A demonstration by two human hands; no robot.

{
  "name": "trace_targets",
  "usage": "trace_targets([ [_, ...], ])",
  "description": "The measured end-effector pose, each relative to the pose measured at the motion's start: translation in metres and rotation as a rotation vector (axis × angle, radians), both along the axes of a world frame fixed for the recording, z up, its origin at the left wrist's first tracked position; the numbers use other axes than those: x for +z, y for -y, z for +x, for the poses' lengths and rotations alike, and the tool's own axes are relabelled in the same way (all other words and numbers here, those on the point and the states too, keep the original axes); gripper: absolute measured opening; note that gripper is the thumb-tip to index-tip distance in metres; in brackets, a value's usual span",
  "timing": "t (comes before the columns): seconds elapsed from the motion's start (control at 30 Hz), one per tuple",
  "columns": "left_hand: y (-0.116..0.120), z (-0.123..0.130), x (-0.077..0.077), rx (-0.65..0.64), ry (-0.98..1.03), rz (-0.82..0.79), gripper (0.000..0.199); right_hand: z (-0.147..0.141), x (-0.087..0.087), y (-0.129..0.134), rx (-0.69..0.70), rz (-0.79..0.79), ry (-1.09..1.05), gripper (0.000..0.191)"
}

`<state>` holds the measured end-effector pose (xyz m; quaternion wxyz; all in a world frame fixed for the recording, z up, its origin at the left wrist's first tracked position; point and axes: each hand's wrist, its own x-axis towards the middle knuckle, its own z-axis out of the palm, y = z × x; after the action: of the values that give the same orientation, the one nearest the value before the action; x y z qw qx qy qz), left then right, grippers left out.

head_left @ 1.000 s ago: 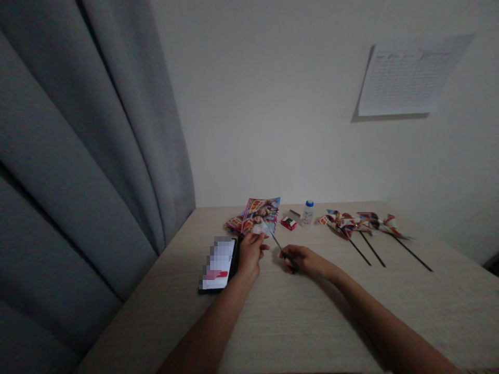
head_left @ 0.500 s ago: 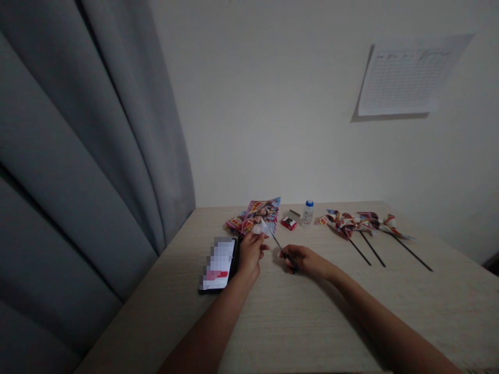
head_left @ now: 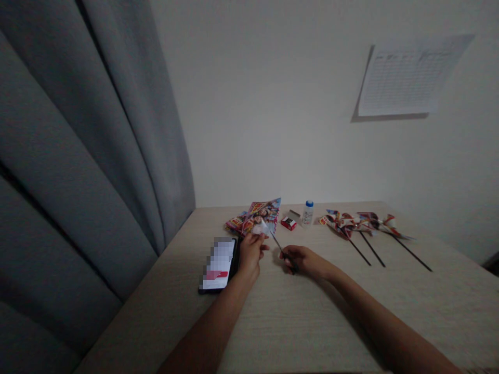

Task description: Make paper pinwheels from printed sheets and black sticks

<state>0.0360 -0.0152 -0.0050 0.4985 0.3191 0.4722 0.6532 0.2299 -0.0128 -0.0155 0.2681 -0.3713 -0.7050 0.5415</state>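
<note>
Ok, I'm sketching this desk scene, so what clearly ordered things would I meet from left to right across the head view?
Curtain → phone → left hand → scissors → bottle → black sticks.

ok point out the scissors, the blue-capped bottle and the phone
Scissors (head_left: 290, 261): head view, on the dark handle
Blue-capped bottle (head_left: 307, 215): head view, on the body below the cap
Phone (head_left: 221, 264): head view, on the lit screen

Scissors (head_left: 289, 258) in right hand (head_left: 306, 258), printed sheet (head_left: 263, 212) (colourful) in left hand (head_left: 250, 252)
</note>
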Motion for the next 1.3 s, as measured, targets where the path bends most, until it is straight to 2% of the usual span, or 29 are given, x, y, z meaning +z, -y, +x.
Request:
trace_targets([
  [0.57, 0.0011, -0.0005, 0.0022, -0.012, -0.005, 0.017, 0.039, -0.0006, 0.0032, 0.0023, 0.013, -0.037, -0.037, 0.042],
  [0.83, -0.0001, 0.0016, -0.0016, -0.039, -0.041, 0.003, 0.041, -0.0004, 0.0029, 0.0014, 0.009, -0.033, -0.062, 0.038],
  [1.07, 0.0022, 0.0022, 0.0019, -0.05, -0.018, -0.001, 0.041, -0.0019, 0.0087, 0.004, 0.015, -0.026, -0.051, 0.037],
  [1.3, 0.0021, 0.0021, 0.0028, -0.047, -0.026, -0.003, 0.039, -0.0015, 0.0059, 0.0034, 0.006, -0.035, -0.057, 0.035],
])
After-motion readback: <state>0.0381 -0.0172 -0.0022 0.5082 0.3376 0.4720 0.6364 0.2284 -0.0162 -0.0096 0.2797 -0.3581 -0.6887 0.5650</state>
